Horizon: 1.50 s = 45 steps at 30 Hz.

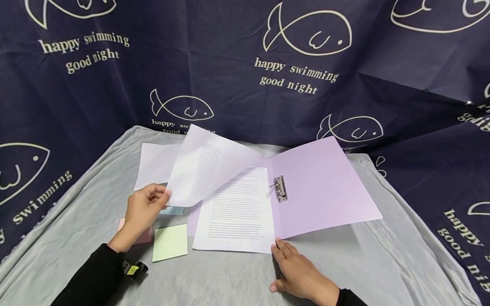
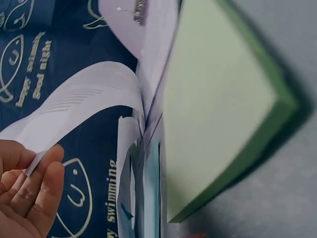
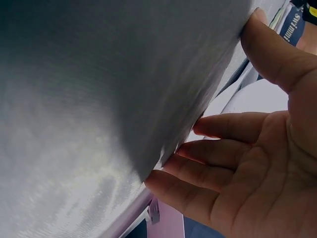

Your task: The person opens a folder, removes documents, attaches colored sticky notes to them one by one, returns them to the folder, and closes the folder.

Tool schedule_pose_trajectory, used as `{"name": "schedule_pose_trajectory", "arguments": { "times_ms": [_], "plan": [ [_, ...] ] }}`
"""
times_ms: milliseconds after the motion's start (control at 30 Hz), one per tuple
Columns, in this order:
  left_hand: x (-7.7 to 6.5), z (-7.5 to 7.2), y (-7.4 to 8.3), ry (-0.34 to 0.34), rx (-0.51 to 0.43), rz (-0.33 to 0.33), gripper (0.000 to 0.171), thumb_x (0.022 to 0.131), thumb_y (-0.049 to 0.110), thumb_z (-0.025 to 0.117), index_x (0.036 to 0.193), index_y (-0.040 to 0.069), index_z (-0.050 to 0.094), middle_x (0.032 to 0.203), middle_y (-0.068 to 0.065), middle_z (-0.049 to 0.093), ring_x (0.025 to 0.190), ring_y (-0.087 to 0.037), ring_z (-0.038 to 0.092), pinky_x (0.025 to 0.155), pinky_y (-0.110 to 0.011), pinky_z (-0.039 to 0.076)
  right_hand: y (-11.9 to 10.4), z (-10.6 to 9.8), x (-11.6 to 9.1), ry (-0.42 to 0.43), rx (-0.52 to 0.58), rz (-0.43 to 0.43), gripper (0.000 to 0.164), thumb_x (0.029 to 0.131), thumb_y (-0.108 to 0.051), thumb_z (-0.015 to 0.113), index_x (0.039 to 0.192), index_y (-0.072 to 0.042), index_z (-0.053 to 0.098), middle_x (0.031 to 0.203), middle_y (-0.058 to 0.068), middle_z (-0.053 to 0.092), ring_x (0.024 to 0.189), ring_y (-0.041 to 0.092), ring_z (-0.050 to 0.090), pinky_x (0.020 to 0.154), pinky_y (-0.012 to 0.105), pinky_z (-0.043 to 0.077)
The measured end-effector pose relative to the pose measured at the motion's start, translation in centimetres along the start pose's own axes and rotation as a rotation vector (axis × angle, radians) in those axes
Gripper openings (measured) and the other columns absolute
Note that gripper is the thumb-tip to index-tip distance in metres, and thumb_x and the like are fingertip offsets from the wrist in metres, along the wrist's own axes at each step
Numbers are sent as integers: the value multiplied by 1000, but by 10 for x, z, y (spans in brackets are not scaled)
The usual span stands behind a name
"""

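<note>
Leftmost sits a square pink paper pad (image 1: 143, 238), partly behind my wrist, and above it my bare left hand (image 1: 142, 208) pinches the lower left corner of a thin white printed paper sheet (image 1: 212, 168) between thumb and fingers. Behind that sheet lies a plain white rectangular paper sheet (image 1: 156, 163); near my hand are a square pale green paper pad (image 1: 170, 242) and a light blue paper pad (image 1: 173, 210). The sheet I hold rises in a curve over the left half of the folder; I judge it very light and floppy, quick to crease, so a gentle corner pinch suits it, or one hand at each side edge. Under it rests a flat white printed page (image 1: 239, 216), likely just as limp and apt to slide. Next comes a silver metal lever clip (image 1: 280, 188), probably stiff and hard. My right hand (image 1: 300, 270) has its fingers extended, tips at the page's lower right corner, beside the lilac rectangular card folder (image 1: 331, 187), which looks smooth and springy, best taken by its outer edge
</note>
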State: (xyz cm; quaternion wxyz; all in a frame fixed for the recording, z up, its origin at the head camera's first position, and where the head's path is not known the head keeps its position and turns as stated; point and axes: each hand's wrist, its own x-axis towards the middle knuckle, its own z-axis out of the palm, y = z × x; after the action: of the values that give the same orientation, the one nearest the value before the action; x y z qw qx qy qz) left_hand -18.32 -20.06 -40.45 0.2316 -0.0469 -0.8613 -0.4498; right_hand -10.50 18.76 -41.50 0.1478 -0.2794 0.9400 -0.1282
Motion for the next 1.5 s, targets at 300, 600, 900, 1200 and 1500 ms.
{"name": "schedule_pose_trajectory", "arguments": {
  "times_ms": [300, 600, 900, 1200, 1500],
  "plan": [
    [15, -14, -24, 102, -73, -172, 18, 86, 18, 66, 89, 0, 65, 68, -2, 67, 51, -9, 63, 45, -32, 49, -1, 1, -1, 11, -10, -7, 97, 66, -55, 68, 132, 12, 42, 140, 30, 32, 125, 44, 33, 85, 57, 40],
    [28, -26, -39, 154, -117, -259, 20, 87, 13, 64, 94, -6, 62, 62, 13, 62, 50, -5, 62, 51, -24, 50, 0, 1, -1, 34, -25, -15, 97, 66, -55, 68, 131, 12, 42, 139, 30, 32, 125, 44, 34, 84, 57, 40],
    [41, -34, -60, 184, -93, -329, 24, 88, 13, 62, 100, -8, 61, 61, 17, 59, 50, -1, 60, 52, -20, 49, 2, 1, -3, 40, -26, -32, 98, 66, -57, 66, 131, 12, 42, 139, 31, 33, 125, 44, 34, 84, 56, 40],
    [46, -39, -73, 129, -103, -386, 40, 91, 19, 59, 119, -10, 55, 62, 15, 61, 52, -3, 62, 51, -21, 49, 2, 2, -2, 45, -24, -42, 98, 66, -57, 66, 131, 12, 43, 139, 31, 33, 124, 45, 34, 83, 56, 41],
    [45, -46, -75, 16, -78, -408, 61, 93, 27, 55, 137, -10, 34, 97, -19, 64, 63, -1, 63, 58, -19, 50, 2, 2, -3, 33, -24, -31, 98, 67, -56, 67, 132, 12, 42, 139, 31, 32, 125, 45, 33, 84, 57, 40]
  ]
}}
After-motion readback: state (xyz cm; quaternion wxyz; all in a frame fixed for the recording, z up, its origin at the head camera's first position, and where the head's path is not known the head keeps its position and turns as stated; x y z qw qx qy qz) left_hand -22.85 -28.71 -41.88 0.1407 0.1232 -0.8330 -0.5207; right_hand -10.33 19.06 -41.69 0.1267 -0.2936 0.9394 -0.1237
